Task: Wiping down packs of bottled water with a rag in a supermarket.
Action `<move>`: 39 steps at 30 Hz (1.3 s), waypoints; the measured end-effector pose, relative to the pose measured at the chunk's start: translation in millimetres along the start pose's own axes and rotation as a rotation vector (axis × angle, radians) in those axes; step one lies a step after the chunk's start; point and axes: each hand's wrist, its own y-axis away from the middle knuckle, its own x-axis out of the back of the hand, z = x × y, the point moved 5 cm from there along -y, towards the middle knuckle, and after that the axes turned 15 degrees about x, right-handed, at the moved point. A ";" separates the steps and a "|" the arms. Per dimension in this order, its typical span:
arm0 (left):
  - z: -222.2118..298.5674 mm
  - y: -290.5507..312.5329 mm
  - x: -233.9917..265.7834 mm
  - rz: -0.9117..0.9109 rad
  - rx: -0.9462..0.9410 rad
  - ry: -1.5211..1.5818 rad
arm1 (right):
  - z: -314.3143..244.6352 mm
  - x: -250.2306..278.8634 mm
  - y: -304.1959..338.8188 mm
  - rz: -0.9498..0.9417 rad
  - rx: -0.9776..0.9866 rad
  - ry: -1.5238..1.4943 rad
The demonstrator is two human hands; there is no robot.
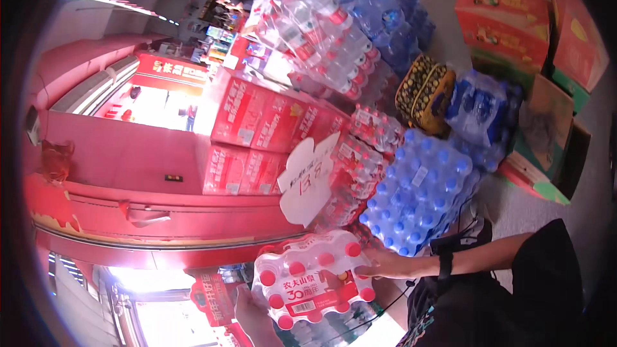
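Note:
A shrink-wrapped pack of water bottles with red caps and a red-and-white label is held between my two hands. My right hand, with a black band on its wrist, closes on the pack's right end, fingers partly hidden. At the lower left end, my left hand presses against the wrap; most of its fingers are out of sight. Under the held pack, other clear bottles show in part. Just beyond it lie more red-capped bottle packs.
A large pack of blue-capped bottles lies right of centre. Red cartons are stacked at left behind a white handwritten sign. A yellow-and-black patterned bag sits farther back. Open cardboard boxes stand at far right.

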 end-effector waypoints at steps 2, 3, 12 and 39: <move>13.2 14.2 -32.3 -0.057 0.071 0.062 | -32.9 27.4 15.7 0.235 0.113 -0.195; 16.5 20.9 -54.0 -0.096 0.133 0.036 | -47.8 48.1 25.9 0.365 0.145 -0.007; -82.5 27.9 -230.3 -0.774 0.578 0.344 | -138.7 169.1 76.0 0.796 0.140 0.411; -112.9 15.4 -198.0 -0.593 -0.105 0.050 | -128.9 65.4 178.8 1.115 0.278 1.187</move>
